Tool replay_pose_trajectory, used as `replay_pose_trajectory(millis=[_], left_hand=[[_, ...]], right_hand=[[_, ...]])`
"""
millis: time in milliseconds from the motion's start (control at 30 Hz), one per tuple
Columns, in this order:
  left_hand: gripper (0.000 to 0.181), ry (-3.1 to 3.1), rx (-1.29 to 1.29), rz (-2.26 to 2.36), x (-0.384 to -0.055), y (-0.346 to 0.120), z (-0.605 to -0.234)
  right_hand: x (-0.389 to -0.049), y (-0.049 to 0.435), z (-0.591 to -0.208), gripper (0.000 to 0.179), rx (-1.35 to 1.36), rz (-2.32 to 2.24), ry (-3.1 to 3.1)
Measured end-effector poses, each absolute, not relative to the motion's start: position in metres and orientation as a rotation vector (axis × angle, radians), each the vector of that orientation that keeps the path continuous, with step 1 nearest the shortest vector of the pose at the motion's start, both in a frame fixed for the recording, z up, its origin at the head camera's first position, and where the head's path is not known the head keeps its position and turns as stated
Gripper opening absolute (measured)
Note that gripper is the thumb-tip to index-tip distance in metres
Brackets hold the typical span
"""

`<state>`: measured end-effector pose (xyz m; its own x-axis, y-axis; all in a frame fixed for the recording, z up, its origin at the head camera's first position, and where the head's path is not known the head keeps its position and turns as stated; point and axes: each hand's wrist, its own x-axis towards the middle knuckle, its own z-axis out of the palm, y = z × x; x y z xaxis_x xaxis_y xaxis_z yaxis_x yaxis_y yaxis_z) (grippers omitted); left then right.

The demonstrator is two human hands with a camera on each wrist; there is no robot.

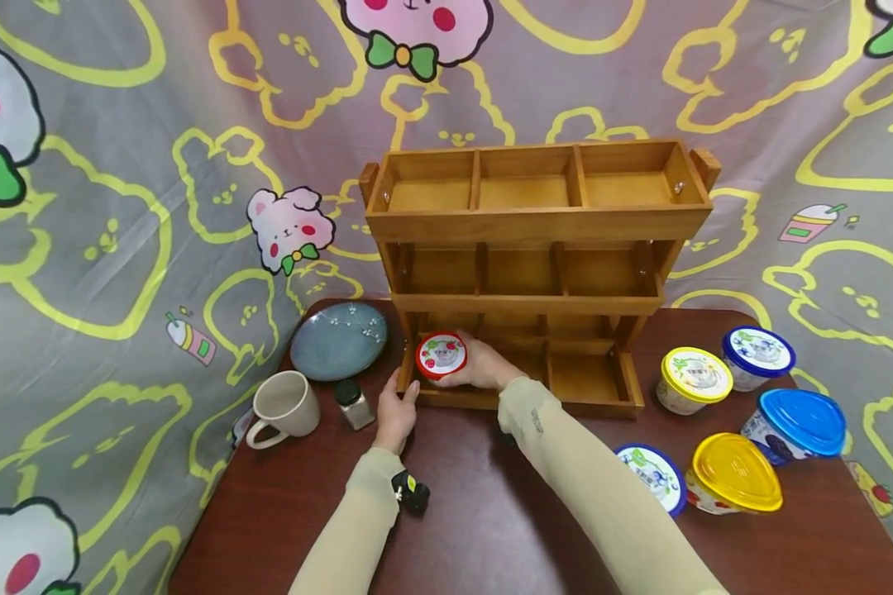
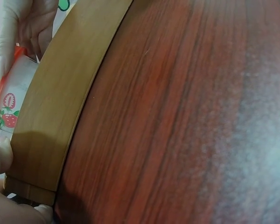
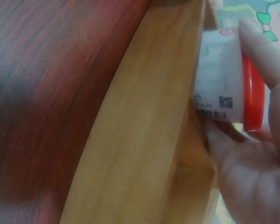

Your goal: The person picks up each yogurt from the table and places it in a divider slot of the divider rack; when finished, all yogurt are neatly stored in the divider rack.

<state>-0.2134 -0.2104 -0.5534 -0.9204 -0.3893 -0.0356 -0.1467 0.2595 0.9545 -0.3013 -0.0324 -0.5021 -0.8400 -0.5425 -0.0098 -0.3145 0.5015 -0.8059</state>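
A small round tub with a red lid and strawberry print (image 1: 441, 355) sits in the bottom-left compartment of a three-tier wooden shelf (image 1: 539, 225). My right hand (image 1: 479, 364) grips this tub from its right side; in the right wrist view, thumb and fingers lie around the red-rimmed tub (image 3: 219, 79), whose base is hidden behind the front board (image 3: 130, 116). At the shelf's lower left front corner, my left hand (image 1: 397, 417) holds the wood, its thumb and fingers around the board's end (image 2: 32, 186) in the left wrist view.
Left of the shelf are a blue-grey plate (image 1: 335, 343), a beige mug (image 1: 286, 409) and a black-capped jar (image 1: 353, 405). On the right stand several tubs, including a yellow-lidded one (image 1: 737, 473) and a blue-lidded one (image 1: 799, 421). Patterned cloth (image 1: 119, 330) hangs around the table.
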Motion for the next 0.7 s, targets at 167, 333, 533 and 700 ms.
replay_pose_trajectory(millis=[167,333,533,700], left_hand=[[0.055,-2.340,0.522,-1.751,-0.213,-0.205,-0.558],[0.055,-2.333,0.512,-1.763,-0.213,-0.206,-0.557],[0.056,-2.332,0.495,-1.807,-0.216,-0.211,-0.554],[0.057,-2.340,0.504,-1.814,-0.216,-0.212,-0.555]], right_hand=[[-0.289,-0.018,-0.492,0.126,-0.624,-1.184,2.482],[-0.266,0.008,-0.458,0.118,-0.567,-0.983,2.565],[-0.224,0.062,-0.401,0.110,-0.574,-0.846,2.706],[-0.175,0.126,-0.370,0.100,-0.561,-0.897,2.860]])
